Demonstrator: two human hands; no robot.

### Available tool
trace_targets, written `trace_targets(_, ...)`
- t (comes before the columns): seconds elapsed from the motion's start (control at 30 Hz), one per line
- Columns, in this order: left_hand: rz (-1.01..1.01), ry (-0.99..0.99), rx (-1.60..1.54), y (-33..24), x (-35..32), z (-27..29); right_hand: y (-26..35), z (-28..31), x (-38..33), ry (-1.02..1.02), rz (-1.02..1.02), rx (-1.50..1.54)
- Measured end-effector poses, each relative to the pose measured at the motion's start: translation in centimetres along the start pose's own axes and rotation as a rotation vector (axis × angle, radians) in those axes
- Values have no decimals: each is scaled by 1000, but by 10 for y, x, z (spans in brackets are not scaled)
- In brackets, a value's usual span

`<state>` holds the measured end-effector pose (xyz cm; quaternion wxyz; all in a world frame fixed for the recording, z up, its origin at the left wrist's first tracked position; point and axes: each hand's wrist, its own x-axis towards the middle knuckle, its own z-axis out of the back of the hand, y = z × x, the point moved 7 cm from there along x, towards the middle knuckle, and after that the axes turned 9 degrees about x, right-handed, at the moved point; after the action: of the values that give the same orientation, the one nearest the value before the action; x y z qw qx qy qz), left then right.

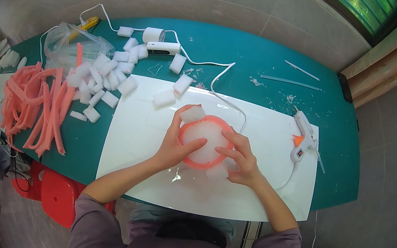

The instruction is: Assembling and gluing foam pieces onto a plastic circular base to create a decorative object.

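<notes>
A round piece of white foam with a pink foam ring (204,142) around it lies on a white board (140,166). My left hand (175,141) grips its left side, thumb pressed on the white centre. My right hand (240,156) holds the right rim, fingers on the pink band. A white foam block (192,113) sticks up at the ring's top left, and another (217,171) lies under its lower edge.
A white glue gun (304,138) with a cord lies at the board's right. White foam blocks (107,78) and pink foam strips (38,104) cover the green table's (338,161) left part. A plastic bag (69,41), a white device (164,47) and glue sticks (288,81) lie further back. Red stools (55,192) stand below.
</notes>
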<state>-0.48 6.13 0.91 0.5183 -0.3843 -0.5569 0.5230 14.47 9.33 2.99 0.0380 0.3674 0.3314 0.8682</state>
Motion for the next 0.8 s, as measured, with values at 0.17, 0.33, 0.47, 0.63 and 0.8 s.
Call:
trace_targets(0.17, 47, -5, -27, 3, 1, 0, -2, 1, 3, -28, -24, 58)
trace_targets(0.33, 35, -12, -11, 6, 3, 2, -13, -1, -1, -127, -270, 358)
trace_targets(0.47, 41, -16, -4, 4, 4, 3, -18, -4, -2, -74, -321, 308)
trace_targets(0.63, 86, -18, -58, 9, 5, 4, -15, -1, 4, -20, -416, 238)
trace_targets(0.8, 151, 5, -168, 19, 5, 0, -20, -4, 1, -32, -455, 337)
